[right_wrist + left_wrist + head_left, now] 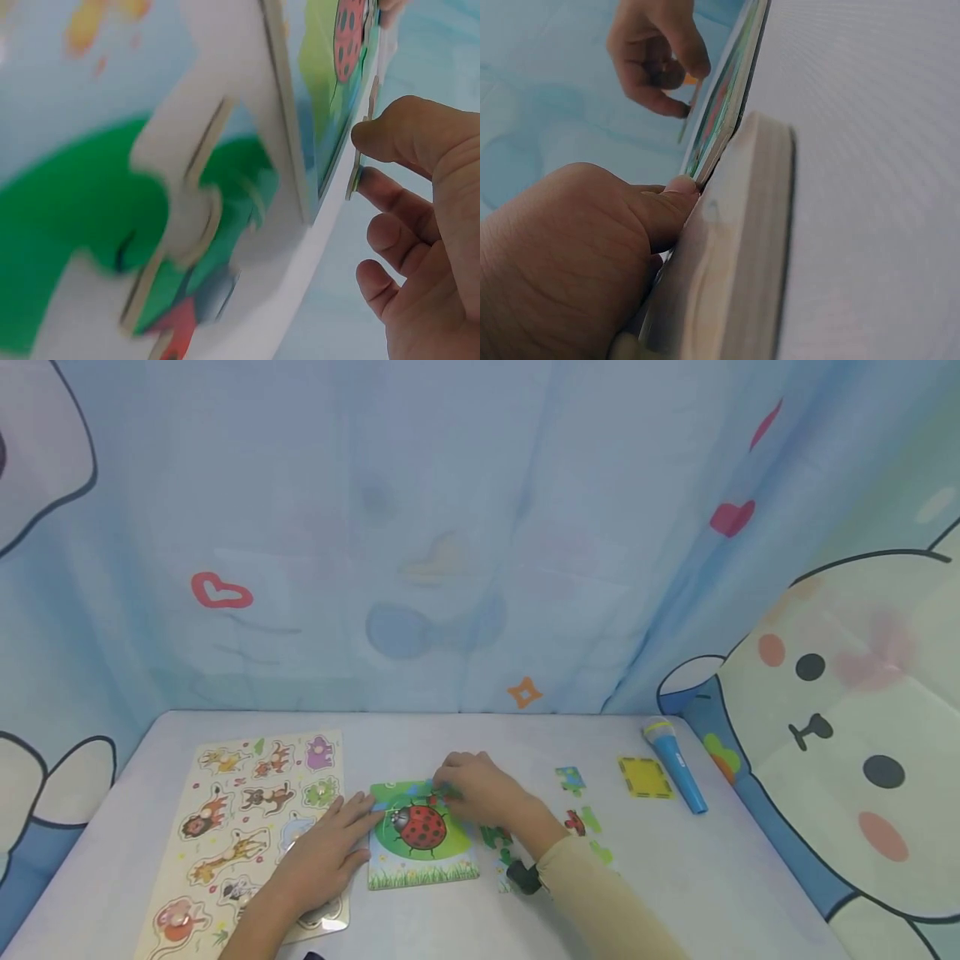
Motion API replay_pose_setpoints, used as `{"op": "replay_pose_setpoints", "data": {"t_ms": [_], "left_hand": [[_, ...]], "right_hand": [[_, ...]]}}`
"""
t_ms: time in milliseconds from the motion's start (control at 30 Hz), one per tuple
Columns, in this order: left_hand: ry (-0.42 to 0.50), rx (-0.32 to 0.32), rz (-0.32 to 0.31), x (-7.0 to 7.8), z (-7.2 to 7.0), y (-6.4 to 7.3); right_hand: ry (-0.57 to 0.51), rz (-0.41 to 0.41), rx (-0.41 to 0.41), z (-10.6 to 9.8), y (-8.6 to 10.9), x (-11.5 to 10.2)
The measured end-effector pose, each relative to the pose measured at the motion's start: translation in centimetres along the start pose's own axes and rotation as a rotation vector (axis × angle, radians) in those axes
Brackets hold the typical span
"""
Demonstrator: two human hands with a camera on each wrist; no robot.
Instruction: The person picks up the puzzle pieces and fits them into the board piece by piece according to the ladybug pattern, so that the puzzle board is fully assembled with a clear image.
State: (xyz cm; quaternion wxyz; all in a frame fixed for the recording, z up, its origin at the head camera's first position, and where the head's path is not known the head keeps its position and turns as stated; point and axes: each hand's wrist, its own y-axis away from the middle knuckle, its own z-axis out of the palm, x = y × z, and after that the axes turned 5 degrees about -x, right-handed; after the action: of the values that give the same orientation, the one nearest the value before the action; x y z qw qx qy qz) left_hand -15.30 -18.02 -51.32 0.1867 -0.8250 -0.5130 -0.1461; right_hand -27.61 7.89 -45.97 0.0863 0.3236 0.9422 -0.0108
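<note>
A ladybug jigsaw board (423,875) lies in the middle of the white table. My right hand (480,789) is over its upper right corner. Between thumb and fingertips that hand pinches a thin puzzle piece (352,180), seen nearly edge-on in both wrist views. My left hand (322,860) reaches across the wooden animal puzzle board (297,747), and its extended fingertips touch the ladybug board's left edge. In the left wrist view, the left thumb (679,187) lies at the ladybug board's edge, close to the animal board's corner; the other fingers are mostly hidden.
Several loose jigsaw pieces (570,779) are scattered right of the ladybug board, some partly behind the right forearm. Farther right lie a yellow square frame (645,777) and a blue toy microphone (678,768). A printed curtain (450,527) hangs behind the table.
</note>
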Motion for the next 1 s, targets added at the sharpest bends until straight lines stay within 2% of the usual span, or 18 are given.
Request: {"op": "replay_pose_setpoints", "data": {"t_ms": [300, 667, 1000], "left_hand": [[-0.009, 0.02, 0.019, 0.1, -0.1, 0.0], [-0.018, 0.029, 0.02, -0.3, 0.2, -0.2], [-0.008, 0.019, 0.018, -0.3, 0.2, -0.2]], "right_hand": [[0.028, -0.047, -0.002, 0.7, -1.1, -1.0], [0.034, -0.011, -0.055, 0.9, -1.6, -1.8], [0.041, -0.015, -0.061, 1.0, -1.9, -2.0]]}}
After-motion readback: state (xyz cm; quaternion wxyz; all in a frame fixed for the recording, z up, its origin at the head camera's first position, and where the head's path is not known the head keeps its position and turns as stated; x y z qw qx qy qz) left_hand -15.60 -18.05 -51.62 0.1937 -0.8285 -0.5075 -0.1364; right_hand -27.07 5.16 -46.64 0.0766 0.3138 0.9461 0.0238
